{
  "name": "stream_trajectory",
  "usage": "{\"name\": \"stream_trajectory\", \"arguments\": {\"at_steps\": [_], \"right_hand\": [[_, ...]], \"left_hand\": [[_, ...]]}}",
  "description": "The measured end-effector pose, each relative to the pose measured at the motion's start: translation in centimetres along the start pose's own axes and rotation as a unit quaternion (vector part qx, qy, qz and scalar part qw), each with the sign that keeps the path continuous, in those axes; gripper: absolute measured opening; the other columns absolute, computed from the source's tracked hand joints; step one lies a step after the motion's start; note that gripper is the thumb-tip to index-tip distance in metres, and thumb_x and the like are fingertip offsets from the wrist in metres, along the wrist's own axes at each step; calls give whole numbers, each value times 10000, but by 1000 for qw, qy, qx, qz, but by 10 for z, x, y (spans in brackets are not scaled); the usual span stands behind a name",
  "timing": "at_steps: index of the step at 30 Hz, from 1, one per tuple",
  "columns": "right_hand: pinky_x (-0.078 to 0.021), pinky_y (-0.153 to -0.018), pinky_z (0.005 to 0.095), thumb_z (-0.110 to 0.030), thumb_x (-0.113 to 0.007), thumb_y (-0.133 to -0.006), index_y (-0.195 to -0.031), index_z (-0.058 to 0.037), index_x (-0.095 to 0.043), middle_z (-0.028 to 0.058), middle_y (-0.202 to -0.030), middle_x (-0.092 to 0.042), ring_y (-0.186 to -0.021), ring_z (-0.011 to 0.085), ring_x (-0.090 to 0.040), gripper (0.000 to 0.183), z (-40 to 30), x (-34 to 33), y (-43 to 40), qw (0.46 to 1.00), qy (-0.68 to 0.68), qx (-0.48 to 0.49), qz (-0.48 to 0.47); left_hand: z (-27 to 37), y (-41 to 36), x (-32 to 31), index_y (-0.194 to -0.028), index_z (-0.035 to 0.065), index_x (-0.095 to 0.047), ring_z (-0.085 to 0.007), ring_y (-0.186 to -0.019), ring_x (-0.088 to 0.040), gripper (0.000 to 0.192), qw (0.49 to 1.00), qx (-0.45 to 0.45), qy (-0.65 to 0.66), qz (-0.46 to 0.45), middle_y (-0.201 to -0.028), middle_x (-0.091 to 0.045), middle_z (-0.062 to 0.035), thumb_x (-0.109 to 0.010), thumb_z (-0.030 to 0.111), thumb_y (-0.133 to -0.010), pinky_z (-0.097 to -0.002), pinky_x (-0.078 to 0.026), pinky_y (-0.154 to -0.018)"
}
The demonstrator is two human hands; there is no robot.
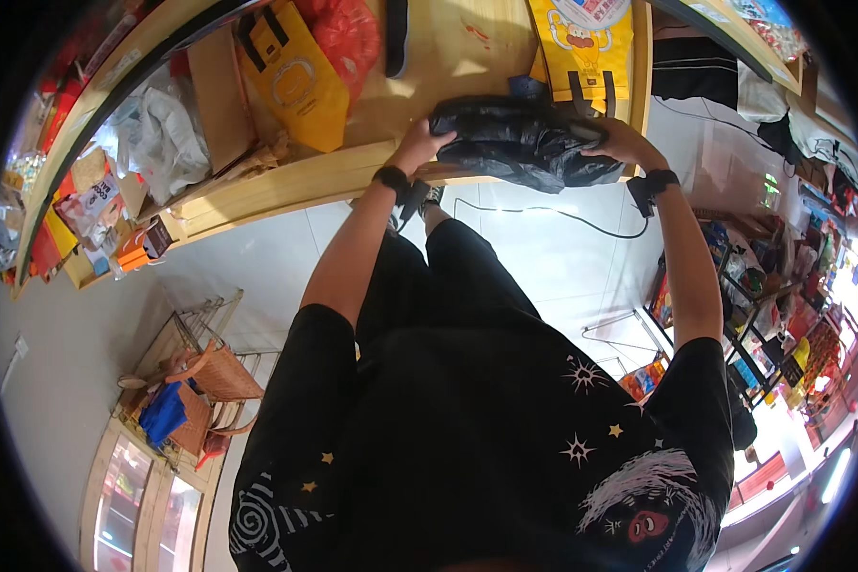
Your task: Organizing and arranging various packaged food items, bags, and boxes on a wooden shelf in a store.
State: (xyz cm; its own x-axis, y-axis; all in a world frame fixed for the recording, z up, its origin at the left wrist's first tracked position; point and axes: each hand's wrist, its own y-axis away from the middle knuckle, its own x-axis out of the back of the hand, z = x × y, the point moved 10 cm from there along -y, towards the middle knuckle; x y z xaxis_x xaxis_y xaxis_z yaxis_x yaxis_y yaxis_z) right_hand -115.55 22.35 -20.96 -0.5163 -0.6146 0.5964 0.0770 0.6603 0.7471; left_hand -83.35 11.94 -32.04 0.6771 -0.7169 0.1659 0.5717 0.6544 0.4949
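Observation:
Between my two hands is a crumpled black plastic bag (515,146), lying across the front edge of a wooden shelf (429,93). My left hand (423,145) grips its left end, thumb on top. At the other end, my right hand (618,145) has its fingers on the plastic. What the bag contains is hidden. Just behind it a yellow bag with a cartoon print (588,53) and dark straps lies on the shelf. Farther left are another yellow bag (297,79) and a red plastic bag (343,39).
An open cardboard box (218,93) and white plastic bags (161,136) fill the shelf's left side. A black cable (558,212) runs over the pale tiled floor. Racks of packaged goods (765,286) stand to the right. Wicker chairs (218,375) are stacked at lower left.

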Motion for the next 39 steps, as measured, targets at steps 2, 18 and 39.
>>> {"name": "stream_trajectory", "arguments": {"at_steps": [2, 18, 39], "right_hand": [[-474, -920, 336, -313, -831, -730, -1263, -53, -600, 163, -1176, -662, -1046, 318, -631, 637, 10, -10, 3, 999, -47, 12, 8], [-473, -934, 363, -275, -824, -711, -1207, -96, -648, 135, -1123, -692, -1043, 317, -639, 556, 65, 6, 19, 999, 5, -44, 13], [-466, -952, 378, -274, -843, -663, -1231, -104, -624, 160, -1152, -669, -1080, 336, -616, 632, 32, -23, 9, 995, -30, 49, 83]], "left_hand": [[3, 21, 5, -1158, -45, -558, -434, -1067, -578, 504, 981, -103, -150, 68, -1097, -618, -294, -755, 236, -789, -449, -458, -905], [-3, 39, -42, -871, 4, -659, -381, -832, -645, 212, 943, -105, -270, -161, -870, -672, -204, -593, 205, -875, -444, -500, -763], [104, -2, -37, -1321, 34, -517, -369, -1264, -463, 690, 925, -231, -281, -112, -1325, -516, -233, -722, 445, -806, -408, -376, -1053]]}}
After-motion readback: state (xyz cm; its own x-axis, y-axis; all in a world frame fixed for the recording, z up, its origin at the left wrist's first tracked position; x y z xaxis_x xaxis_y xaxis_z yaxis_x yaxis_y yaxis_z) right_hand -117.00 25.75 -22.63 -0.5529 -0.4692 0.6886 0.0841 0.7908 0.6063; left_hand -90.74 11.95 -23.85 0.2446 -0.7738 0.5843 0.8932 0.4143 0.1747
